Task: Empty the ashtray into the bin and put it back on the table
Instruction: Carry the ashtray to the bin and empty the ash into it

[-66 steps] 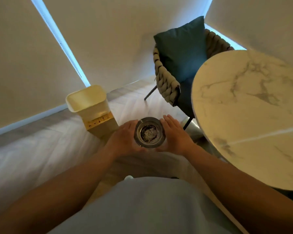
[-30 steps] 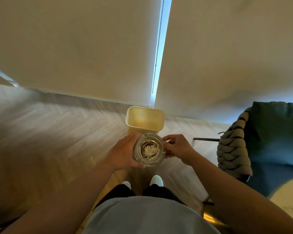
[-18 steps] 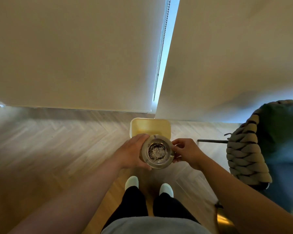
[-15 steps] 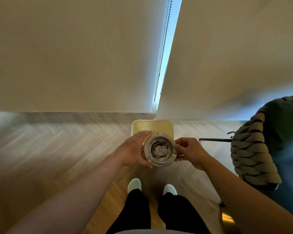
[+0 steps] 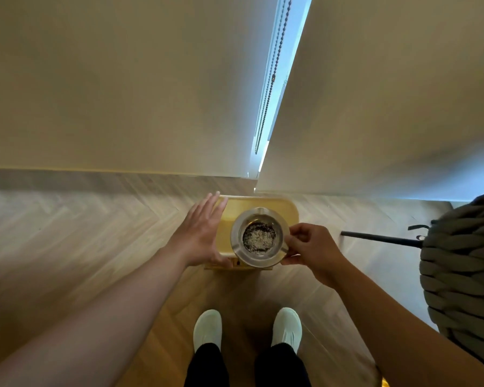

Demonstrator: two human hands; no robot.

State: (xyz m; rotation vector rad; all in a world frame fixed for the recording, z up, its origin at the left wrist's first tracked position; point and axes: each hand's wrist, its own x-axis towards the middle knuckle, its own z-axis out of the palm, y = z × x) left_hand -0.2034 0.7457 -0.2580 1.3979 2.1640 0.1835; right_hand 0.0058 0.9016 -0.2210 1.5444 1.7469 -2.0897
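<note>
**Desk:** What does the head view open on?

**Photographer:** A herringbone wood floor (image 5: 67, 233) running up to two pale roller blinds (image 5: 123, 79), with a strip of daylight and a bead chain (image 5: 271, 76) hanging between them. A yellow bin (image 5: 289, 212) stands on the floor at the foot of the blinds, its mouth open upward.

**Desk:** And the ashtray?

**Photographer:** The round glass ashtray (image 5: 259, 237) is held level directly above the bin's opening, upright, a heap of grey and dark ash in its well.

**Desk:** Who has it?

**Photographer:** The right hand (image 5: 310, 251), pinching the rim on its right side, thumb and fingers closed on the glass. The left hand (image 5: 200, 233) is flat and spread, fingers straight, just beside the ashtray's left edge and over the bin's left rim. Whether its thumb touches the glass I cannot tell.

**Desk:** Anything else in frame?

**Photographer:** Two white shoes (image 5: 207, 329) and dark trousers (image 5: 206, 367) at the bottom, toes pointing toward the bin. At the right edge, a chair (image 5: 464, 275) of thick woven cord, one dark leg (image 5: 380, 238) angling across the floor.
</note>
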